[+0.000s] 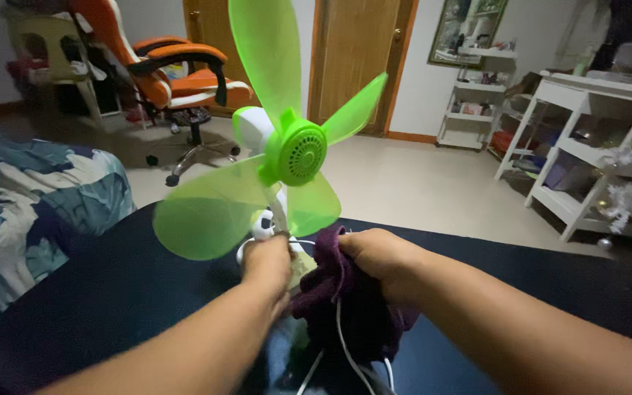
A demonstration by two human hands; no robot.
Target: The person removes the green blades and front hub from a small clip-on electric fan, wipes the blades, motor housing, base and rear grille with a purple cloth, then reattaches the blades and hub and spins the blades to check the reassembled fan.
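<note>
The left hand (268, 262) is clamped around the fan (279, 157) at its white stem, steadying it. The right hand (374, 256) is closed on a purple cloth (345, 300), pressed just beside the stem, so wiping looks underway. Next comes reaching the 4 green blades directly above both hands, with the white cord (345, 344) trailing below.
</note>
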